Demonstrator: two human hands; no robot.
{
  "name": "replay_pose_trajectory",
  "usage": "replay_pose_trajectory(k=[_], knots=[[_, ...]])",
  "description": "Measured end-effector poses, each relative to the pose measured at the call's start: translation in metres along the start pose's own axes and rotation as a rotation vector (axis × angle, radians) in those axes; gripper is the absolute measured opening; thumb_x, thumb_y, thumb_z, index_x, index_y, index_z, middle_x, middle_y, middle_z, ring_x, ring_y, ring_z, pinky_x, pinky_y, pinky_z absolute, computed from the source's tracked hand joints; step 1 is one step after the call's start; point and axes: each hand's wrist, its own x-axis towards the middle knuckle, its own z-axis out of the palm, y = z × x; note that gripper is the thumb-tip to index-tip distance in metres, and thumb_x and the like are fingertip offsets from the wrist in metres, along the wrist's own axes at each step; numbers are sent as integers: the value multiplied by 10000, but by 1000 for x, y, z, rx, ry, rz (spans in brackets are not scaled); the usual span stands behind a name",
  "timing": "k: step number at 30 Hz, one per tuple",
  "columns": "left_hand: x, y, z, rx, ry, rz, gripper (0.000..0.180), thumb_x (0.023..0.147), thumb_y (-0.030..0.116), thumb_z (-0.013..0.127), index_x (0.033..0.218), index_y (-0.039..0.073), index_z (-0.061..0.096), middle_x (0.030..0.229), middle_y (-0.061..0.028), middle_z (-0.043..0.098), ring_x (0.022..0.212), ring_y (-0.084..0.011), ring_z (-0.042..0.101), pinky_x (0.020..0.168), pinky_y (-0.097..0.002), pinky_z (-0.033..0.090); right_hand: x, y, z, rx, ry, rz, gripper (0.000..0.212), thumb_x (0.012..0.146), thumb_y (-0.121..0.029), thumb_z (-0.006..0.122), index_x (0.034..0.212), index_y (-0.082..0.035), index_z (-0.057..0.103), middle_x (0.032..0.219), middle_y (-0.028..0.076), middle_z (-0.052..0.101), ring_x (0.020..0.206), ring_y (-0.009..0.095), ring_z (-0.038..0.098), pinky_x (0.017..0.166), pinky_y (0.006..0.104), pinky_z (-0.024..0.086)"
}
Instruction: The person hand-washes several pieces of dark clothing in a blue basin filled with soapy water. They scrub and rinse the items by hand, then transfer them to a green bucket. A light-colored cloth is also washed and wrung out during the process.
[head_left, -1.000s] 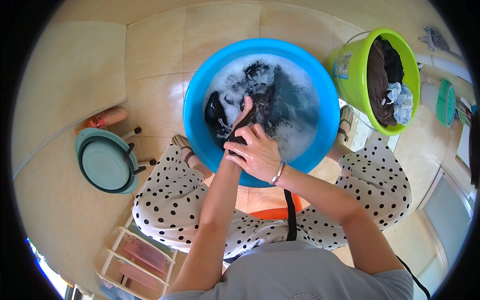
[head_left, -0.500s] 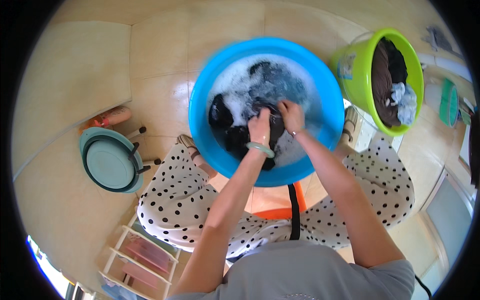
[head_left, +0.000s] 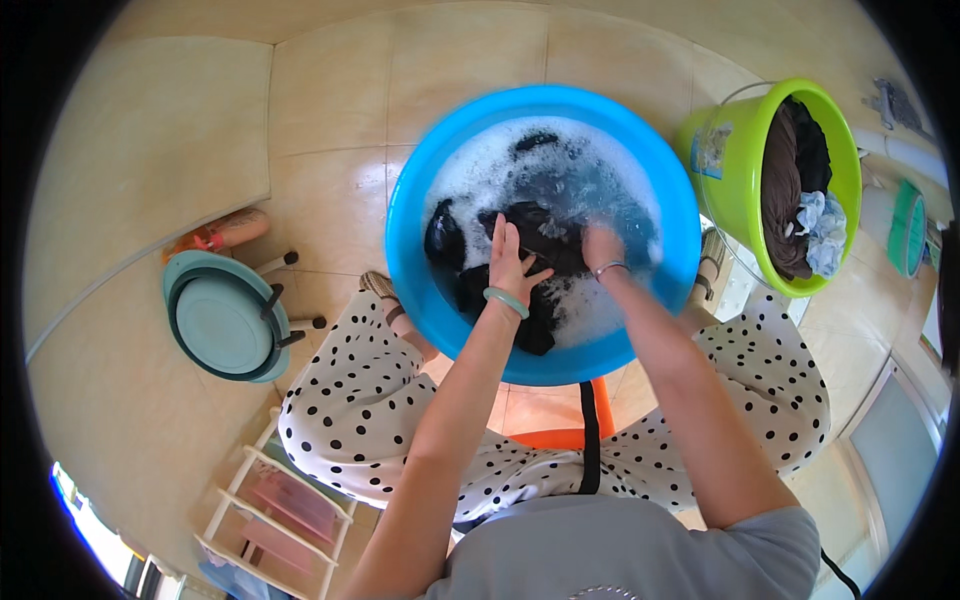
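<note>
A blue basin (head_left: 672,205) of sudsy water stands between my knees, with black wet clothing in it. My left hand (head_left: 513,262) is open, fingers spread, above or lightly touching a dark garment (head_left: 548,232) that lies partly out of the water; a pale green bangle rings that wrist. To its right, my right hand (head_left: 603,250) dips into the water at the garment's right end. Its fingers are hidden under the water, so any grip there does not show. Another black wet piece (head_left: 443,236) lies by the basin's left wall.
Right of the basin, a lime green bucket (head_left: 690,150) holds brown, black and pale blue clothes. At left are a grey-green round folding basin (head_left: 222,320) and an orange bottle (head_left: 238,228). A white rack (head_left: 235,490) stands lower left. Something orange (head_left: 550,439) shows between my legs.
My left hand has opened its fingers and come off the cloth it was pressing into. The right hand has moved right and down into the water. The whole view has shifted slightly.
</note>
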Motion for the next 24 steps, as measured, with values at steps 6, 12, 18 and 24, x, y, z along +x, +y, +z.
replay_pose_trajectory(k=[6, 12, 18, 24], knots=[[11, 9, -1, -45, -103, -29, 787, 870, 526, 587, 1489, 324, 144, 1461, -87, 327, 1287, -365, 364, 896, -643, 376, -29, -59, -17, 470, 410, -234, 143, 835, -112, 585, 931, -13, 623, 949, 197, 592, 855, 384, 583, 718, 449, 490], [-1, 51, -11, -304, -393, -169, 365, 871, 374, 635, 1077, 75, 595, 953, -70, 641, 852, -222, 624, 717, -340, 534, -156, -137, -106, 507, 116, -838, 109, 816, -153, 640, 867, -68, 593, 865, 54, 509, 831, 241, 556, 664, 358, 502], [-8, 39, -13, -381, -385, -263, 401, 914, 469, 541, 974, 80, 614, 907, -60, 639, 799, -159, 615, 733, -313, 520, -165, -158, -103, 220, 340, -927, 372, 686, -309, 763, 982, -143, 610, 945, 17, 484, 788, 206, 514, 582, 302, 489], [-1, 22, -18, -344, -396, -75, 387, 922, 456, 531, 964, 82, 621, 864, -37, 627, 789, -145, 597, 710, -299, 497, -149, -162, -88, 315, 559, -729, 247, 655, -287, 785, 834, -175, 656, 851, -13, 510, 721, 173, 541, 527, 295, 481]])
